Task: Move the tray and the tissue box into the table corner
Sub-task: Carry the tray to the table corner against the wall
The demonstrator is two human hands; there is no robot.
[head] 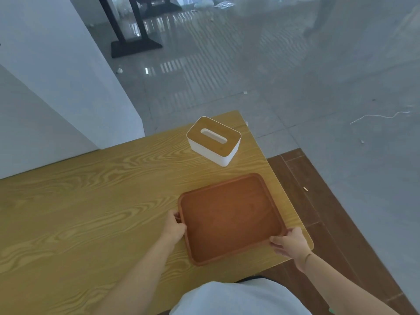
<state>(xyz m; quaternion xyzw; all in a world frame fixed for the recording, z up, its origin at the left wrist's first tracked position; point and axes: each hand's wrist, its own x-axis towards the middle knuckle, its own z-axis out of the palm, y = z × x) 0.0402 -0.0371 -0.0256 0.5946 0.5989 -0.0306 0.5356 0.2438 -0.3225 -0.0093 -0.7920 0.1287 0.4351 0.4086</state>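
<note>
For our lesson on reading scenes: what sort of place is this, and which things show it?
Probably an office or workroom: a wood-grain table on glossy grey floor tiles, with a black stand base across the room.

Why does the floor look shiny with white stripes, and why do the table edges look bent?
In the head view, the glossy floor mirrors lights as white stripes; the far room is soft and hazy; the wide lens bows the table edges; the tray and tissue box look sharp, with only faint shadows.
</note>
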